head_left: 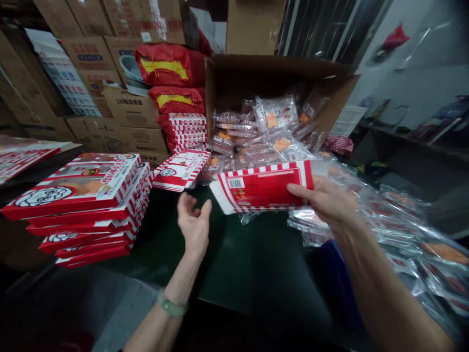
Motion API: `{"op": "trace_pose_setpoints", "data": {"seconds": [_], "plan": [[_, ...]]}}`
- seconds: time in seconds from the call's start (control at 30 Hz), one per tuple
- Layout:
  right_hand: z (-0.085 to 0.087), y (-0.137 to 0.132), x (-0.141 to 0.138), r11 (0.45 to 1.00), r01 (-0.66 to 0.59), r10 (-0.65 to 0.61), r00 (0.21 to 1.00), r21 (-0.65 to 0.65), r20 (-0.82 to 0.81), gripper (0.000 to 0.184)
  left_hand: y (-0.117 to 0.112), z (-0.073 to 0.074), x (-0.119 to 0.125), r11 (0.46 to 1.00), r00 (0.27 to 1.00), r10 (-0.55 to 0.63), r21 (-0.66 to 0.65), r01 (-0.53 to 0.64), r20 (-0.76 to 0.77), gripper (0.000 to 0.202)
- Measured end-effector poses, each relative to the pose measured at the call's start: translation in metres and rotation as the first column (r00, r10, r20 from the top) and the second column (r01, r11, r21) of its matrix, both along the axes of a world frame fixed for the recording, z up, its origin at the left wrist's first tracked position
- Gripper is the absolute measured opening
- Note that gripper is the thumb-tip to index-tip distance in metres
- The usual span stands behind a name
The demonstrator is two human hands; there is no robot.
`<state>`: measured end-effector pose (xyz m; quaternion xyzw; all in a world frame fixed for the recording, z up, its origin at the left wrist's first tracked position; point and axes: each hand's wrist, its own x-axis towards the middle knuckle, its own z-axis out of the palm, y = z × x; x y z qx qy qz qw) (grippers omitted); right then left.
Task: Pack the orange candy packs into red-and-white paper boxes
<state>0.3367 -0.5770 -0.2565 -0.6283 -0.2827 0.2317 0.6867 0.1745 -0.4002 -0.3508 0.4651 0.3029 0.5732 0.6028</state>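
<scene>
My right hand (pixel 331 198) grips the right end of a red and white striped carton (pixel 262 188), its thumb across the printed face with the barcode. White flaps stick out at the carton's left end. To the left of it, my left hand (pixel 193 222) is raised over the dark green table (pixel 234 254), fingers loosely curled and thumb apart, holding nothing. A jade-coloured bangle (pixel 172 304) circles the left wrist. Flat striped cartons (pixel 181 168) lie just beyond that hand. Clear plastic packets (pixel 282 144) with orange pieces lie behind the held carton.
Filled striped boxes (pixel 84 183) are stacked at the left. A large open cardboard box (pixel 271 73) at the back spills packets, and more packets (pixel 395 220) are heaped at the right. A blue bin (pixel 335 278) is beneath my right forearm. Red bags (pixel 172 66) and brown cartons (pixel 135 107) stand behind.
</scene>
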Motion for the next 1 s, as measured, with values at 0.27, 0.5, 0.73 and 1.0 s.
{"op": "trace_pose_setpoints", "data": {"seconds": [0.27, 0.5, 0.73, 1.0], "plan": [[0.054, 0.033, -0.028, 0.775, -0.533, 0.544, 0.836, -0.340, -0.071, 0.019, 0.016, 0.067, -0.002, 0.339, 0.428, -0.688, 0.262, 0.904, -0.587, 0.053], [0.068, 0.058, -0.034, 0.735, -0.473, 0.528, 0.849, -0.485, -0.027, 0.027, 0.017, 0.036, 0.010, 0.076, 0.073, -0.995, -0.045, 0.996, -0.075, 0.075], [0.075, 0.062, -0.032, 0.811, -0.220, 0.460, 0.812, -0.542, 0.359, 0.012, 0.011, 0.039, 0.021, 0.377, 0.368, -0.923, -0.068, 0.924, -0.110, 0.062], [0.026, 0.039, -0.050, 0.971, 0.227, -0.212, 0.672, 0.076, 0.709, 0.056, 0.029, 0.027, 0.032, 0.556, 0.538, -0.819, 0.045, 0.830, 0.197, 0.065]]}}
